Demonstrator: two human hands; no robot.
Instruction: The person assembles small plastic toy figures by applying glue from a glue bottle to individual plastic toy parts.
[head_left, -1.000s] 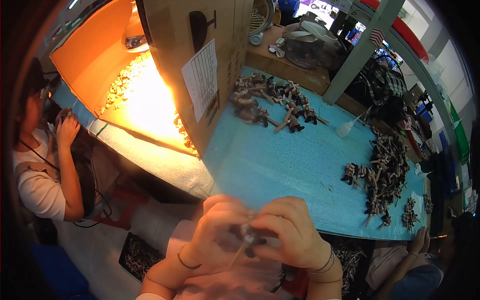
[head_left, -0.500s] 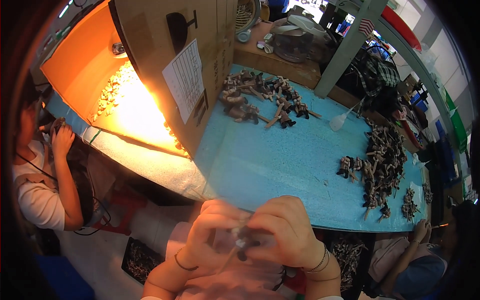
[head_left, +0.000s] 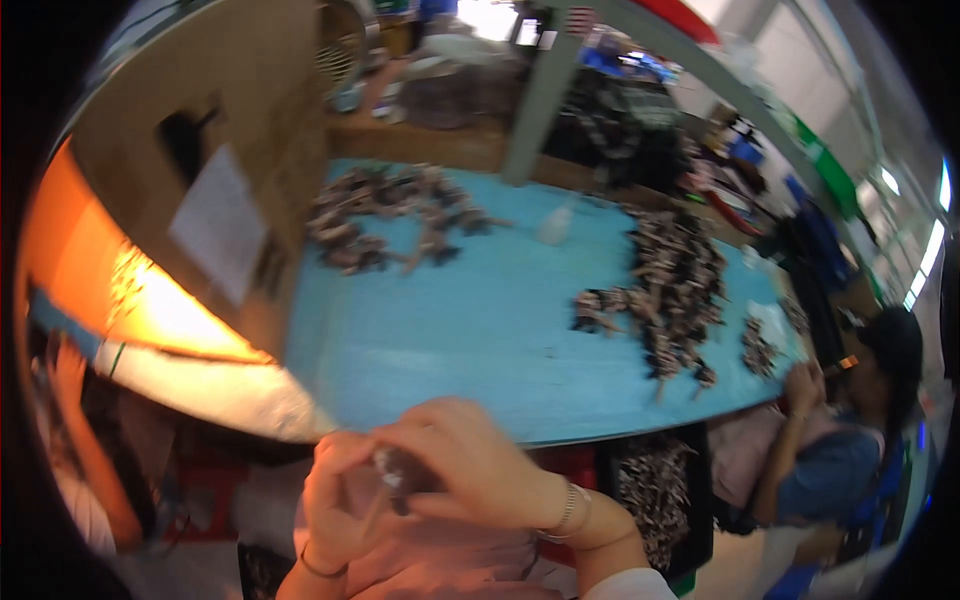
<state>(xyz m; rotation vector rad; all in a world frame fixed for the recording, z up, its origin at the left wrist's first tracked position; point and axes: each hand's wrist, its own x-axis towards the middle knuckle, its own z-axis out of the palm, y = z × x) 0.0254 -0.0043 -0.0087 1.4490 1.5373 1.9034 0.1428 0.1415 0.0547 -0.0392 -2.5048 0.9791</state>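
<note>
In front of my body, close to the table's near edge, both hands are closed round a small figurine [head_left: 402,472]. It has dark and pale parts, and a thin wooden-looking stick points down from it. My left hand [head_left: 335,500] grips it from the left, fingers curled. My right hand [head_left: 465,462] closes over it from above and the right, covering much of it. Blur hides its finer details. On the blue table [head_left: 450,345] lie a loose cluster of similar figurines [head_left: 345,240] and a larger heap of them [head_left: 675,290] to the right.
A cardboard box [head_left: 130,160] with glowing light inside stands at the left. A white squeeze bottle [head_left: 554,228] stands near the grey post [head_left: 545,105]. Below the table's edge is a black tray [head_left: 700,530] of small pieces. One person [head_left: 840,470] sits right, another person's arm [head_left: 95,450] shows left.
The view has swung to the right, so the table and heaps appear further left. My hands stay on the figurine, with the right one now more over it.
</note>
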